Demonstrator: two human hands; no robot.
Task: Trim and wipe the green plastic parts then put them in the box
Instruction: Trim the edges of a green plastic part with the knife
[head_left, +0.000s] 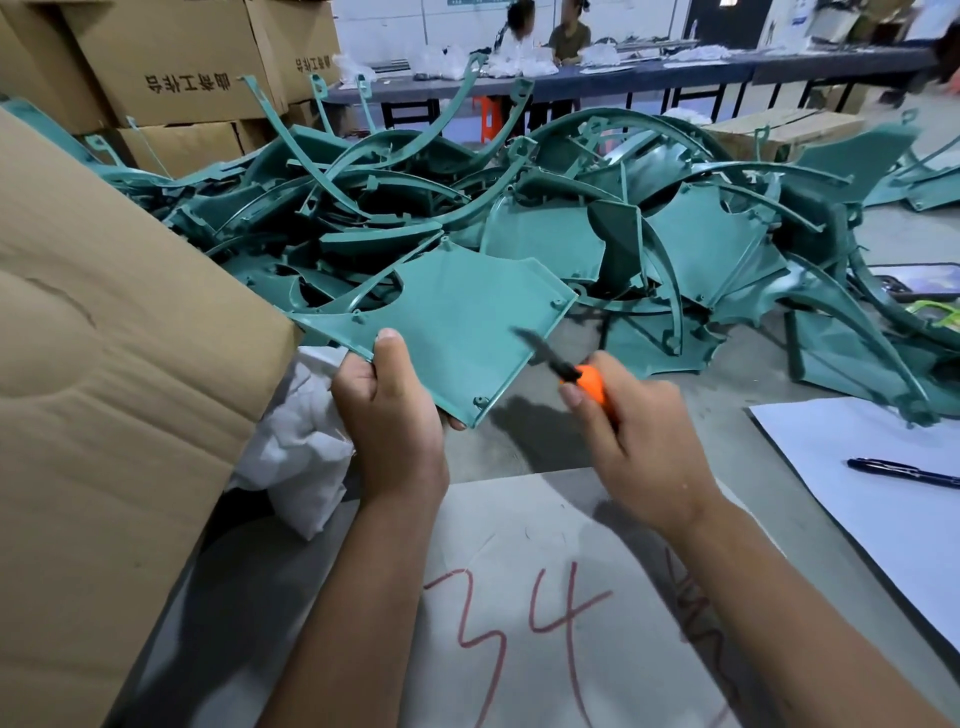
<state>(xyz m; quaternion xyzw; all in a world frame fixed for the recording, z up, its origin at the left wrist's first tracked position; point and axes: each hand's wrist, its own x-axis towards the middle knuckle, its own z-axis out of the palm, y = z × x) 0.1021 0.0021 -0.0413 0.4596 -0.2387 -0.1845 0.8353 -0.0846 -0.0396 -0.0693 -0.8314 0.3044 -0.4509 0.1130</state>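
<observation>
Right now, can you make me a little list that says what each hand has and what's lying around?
left hand: grips flat green plastic part by its lower edge
right hand: holds orange-handled knife, blade at the part's right edge
behind: pile of green plastic parts
left: large brown cardboard box, crumpled white cloth beside it
right: white paper sheet with black pen

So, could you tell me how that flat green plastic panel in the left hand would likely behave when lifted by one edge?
The flat green plastic panel probably stays fairly stiff: the left hand holds one edge and it juts out unsagging. It seems light, since one hand's grip carries it. Its smooth surface might be slippery.
</observation>
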